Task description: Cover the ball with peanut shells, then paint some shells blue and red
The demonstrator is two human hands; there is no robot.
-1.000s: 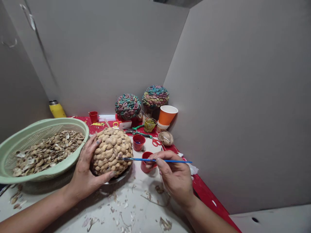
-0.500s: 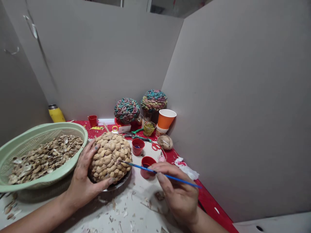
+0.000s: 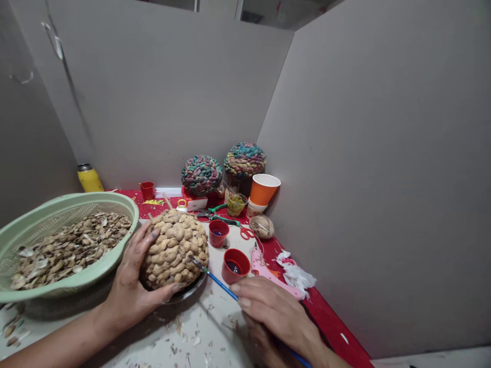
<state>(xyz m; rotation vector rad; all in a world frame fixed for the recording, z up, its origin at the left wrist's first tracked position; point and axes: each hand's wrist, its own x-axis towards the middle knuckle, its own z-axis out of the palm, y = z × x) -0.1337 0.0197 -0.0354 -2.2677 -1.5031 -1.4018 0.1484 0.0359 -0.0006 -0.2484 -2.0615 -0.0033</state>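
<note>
Peanut-covered ball [image 3: 176, 245] sat on a shallow dish [image 3: 191, 292] at the near middle of the surface [image 3: 215, 327], between the basket and the red cups. Left hand [image 3: 132, 278] was spread wide and curved round the ball's left side, thumb along the front low edge, fingers up the far left; it had hold of the ball. Right hand [image 3: 270, 309] was closed on a blue paintbrush [image 3: 219, 283], handle end poking out below the palm, bristles at the ball's right face. Couldn't tell if the bristles were actually touching. Near red cup [image 3: 229, 276] stood just past the right fingertips, dark liquid inside; second red cup [image 3: 218, 240] was behind it, also with dark liquid. Pink glue gun [image 3: 262, 270] lay beyond the right hand, partly hidden by it, crumpled white tissue [image 3: 301, 278] just beside. Green basket [image 3: 132, 209] was on the left, close to the left hand, with a heap of shells [image 3: 69, 250] in it. Red-handled scissors [image 3: 246, 233] and a twine bundle [image 3: 261, 226] lay behind the cups. Two multicoloured balls [image 3: 201, 175] stood at the back by the wall, orange cup [image 3: 263, 191] to their right. Shell scraps littered the front.
</note>
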